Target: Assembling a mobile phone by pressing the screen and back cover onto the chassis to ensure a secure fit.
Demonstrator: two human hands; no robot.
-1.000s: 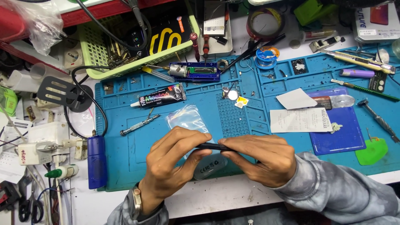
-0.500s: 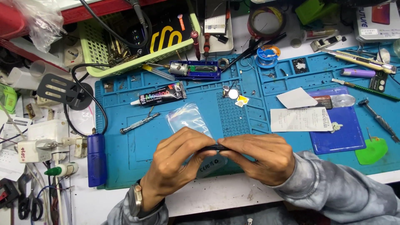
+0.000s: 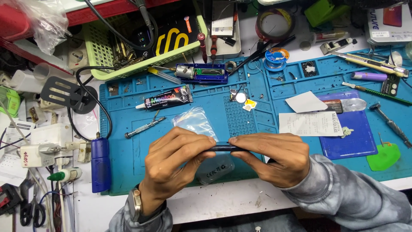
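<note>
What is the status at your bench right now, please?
Left hand and right hand pinch slim dark phone edge-on. Clear plastic sleeve lies beneath. Nothing blocking.

Black glue tube with a multicoloured label lies on the blue mat, upper left of centre. A clear plastic sleeve lies just below it, partly behind the left hand. A white printed receipt lies right of centre, overlapping a dark blue pad. A white box with a red picture sits at the top right corner. A small dark-labelled packet lies near the right edge.
</note>
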